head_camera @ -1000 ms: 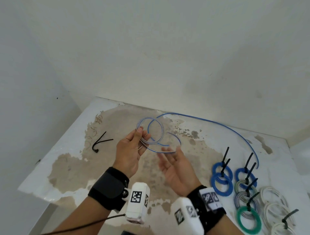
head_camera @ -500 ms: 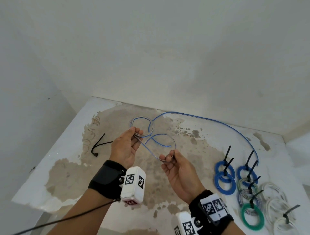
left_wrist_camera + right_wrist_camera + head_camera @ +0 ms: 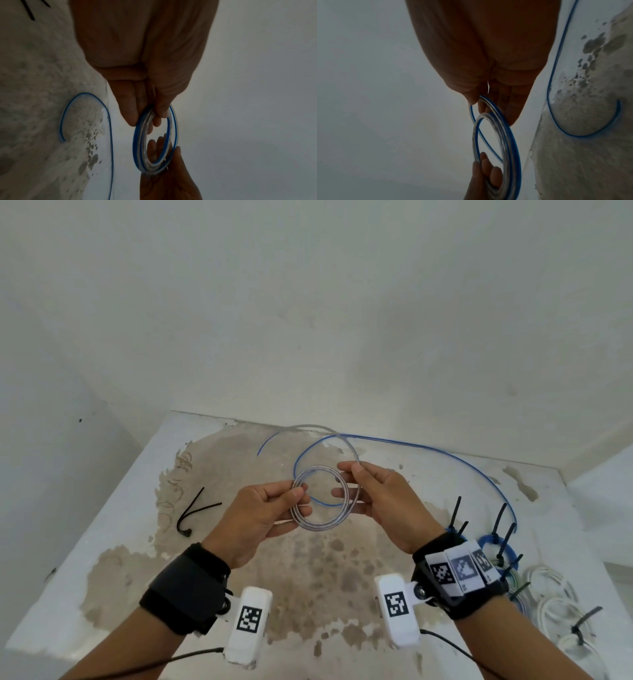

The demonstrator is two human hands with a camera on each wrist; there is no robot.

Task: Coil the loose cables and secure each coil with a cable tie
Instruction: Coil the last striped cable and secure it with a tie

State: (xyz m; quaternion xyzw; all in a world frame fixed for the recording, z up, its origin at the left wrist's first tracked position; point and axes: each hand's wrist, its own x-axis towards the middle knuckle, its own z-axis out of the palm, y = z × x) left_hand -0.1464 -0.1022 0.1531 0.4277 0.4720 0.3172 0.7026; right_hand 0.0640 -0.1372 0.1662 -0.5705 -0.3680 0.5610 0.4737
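A small coil of clear cable with a blue stripe is held in the air above the stained table, at the centre of the head view. Its 9 o'clock edge is pinched between thumb and fingers of the left hand; its 3 o'clock edge is pinched by the thumb and fingertips of the right hand, the other fingers being extended behind the loops. In the left wrist view the left thumb is seen pressed onto the stacked turns, and in the right wrist view the coil is gripped at its top by the right fingertips.

From the coil a wider loop rises toward 12 o'clock, and the loose remainder of the cable runs along the table toward 2 o'clock and curves down to 3 o'clock. A short free end lies on the table at 11 o'clock.

At 9 o'clock of the hands a bent black cable tie lies on the table. At 4 o'clock, partly hidden by the right wrist, finished coils in blue, green and white are laid together, each carrying a black tie that sticks up.
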